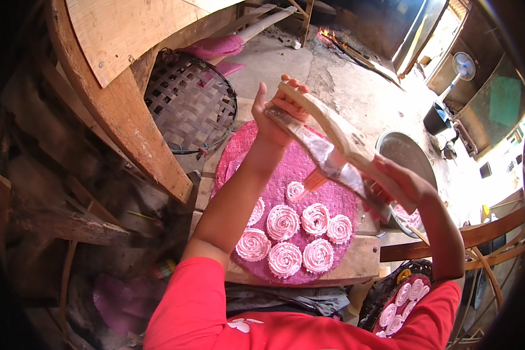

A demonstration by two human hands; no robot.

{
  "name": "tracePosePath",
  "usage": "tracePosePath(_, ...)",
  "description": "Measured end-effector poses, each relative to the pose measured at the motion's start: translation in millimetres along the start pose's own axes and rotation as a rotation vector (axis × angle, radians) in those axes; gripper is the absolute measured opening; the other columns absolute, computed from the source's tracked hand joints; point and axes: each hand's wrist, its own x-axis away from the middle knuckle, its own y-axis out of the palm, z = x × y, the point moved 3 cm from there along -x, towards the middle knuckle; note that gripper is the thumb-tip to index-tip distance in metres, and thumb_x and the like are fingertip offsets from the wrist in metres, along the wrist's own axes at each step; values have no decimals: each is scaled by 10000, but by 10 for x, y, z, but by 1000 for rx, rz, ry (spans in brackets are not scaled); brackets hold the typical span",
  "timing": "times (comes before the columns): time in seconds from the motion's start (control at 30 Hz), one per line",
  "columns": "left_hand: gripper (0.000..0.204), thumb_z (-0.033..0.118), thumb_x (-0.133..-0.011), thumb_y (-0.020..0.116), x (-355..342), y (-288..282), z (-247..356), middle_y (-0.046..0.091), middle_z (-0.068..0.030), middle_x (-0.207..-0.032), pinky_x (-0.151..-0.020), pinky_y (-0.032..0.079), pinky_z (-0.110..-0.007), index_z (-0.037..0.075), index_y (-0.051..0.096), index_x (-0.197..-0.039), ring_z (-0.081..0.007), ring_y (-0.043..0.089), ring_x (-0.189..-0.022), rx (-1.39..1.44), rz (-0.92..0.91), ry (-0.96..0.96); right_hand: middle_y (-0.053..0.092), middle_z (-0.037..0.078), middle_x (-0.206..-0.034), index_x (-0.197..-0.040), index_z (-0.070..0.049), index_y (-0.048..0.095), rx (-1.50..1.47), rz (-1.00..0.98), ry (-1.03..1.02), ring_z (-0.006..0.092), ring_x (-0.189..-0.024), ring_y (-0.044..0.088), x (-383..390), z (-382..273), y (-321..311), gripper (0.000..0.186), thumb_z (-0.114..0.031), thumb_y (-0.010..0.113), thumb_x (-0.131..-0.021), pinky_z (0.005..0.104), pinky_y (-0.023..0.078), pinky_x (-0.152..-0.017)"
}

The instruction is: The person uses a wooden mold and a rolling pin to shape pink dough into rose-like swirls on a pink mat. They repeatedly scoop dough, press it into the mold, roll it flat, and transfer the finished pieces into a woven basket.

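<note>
Both my hands hold a long wooden hand press (339, 133) made of two bars, raised above a round pink mat (303, 157). My left hand (281, 111) is closed round its upper left end, thumb sticking out. At the lower right end, my right hand (399, 182) grips the bars. Pale dough coats the middle of the press, and pink dough strands (315, 181) hang below it. They come down beside a small pink swirl (296, 191). Several larger dough swirls (283, 222) lie on the near part of the mat, which rests on a wooden board (359, 256).
A metal basin (411, 154) with pink dough stands at the right. At lower right a basket holds more swirls (398, 306). A woven basket (186, 102) and a wooden table (134, 35) are at the left. A fire (331, 38) burns on the floor far off.
</note>
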Motion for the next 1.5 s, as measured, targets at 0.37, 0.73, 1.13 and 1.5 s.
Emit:
tracePosePath(0.37,437,502,-976,412,-36,71,-54,574,-64,-1015,-935,436,-441,115,576,-1094,-259,541,-1013,-67,97,55,629,63,-654,-865,20,660,111,92,-184,138,-537,609,84,34,50,642,-588,473,-957,252,498,-508)
tracePosePath(0.73,599,599,-964,365,231,-100,156,596,-117,-934,-692,508,-347,52,598,-1039,-291,564,-904,-20,215,55,648,73,-847,-1043,6,632,127,126,-183,126,-647,595,-305,459,81,715,-673,438,-935,246,494,-599)
tracePosePath(1.13,533,558,-994,346,227,-84,177,588,-67,-938,-429,449,-221,99,610,-1049,-240,557,-937,123,30,140,642,92,-888,-1200,-39,549,-485,-395,-387,150,-609,609,-1079,723,744,528,-510,501,-967,267,509,-496)
tracePosePath(1.5,577,596,-978,358,-7,430,250,619,-82,-936,-458,465,-256,92,635,-1023,-270,569,-962,-68,-96,20,621,142,-1117,-1304,-46,536,653,233,-834,163,-855,637,-1177,629,509,519,-396,638,-934,313,516,-801)
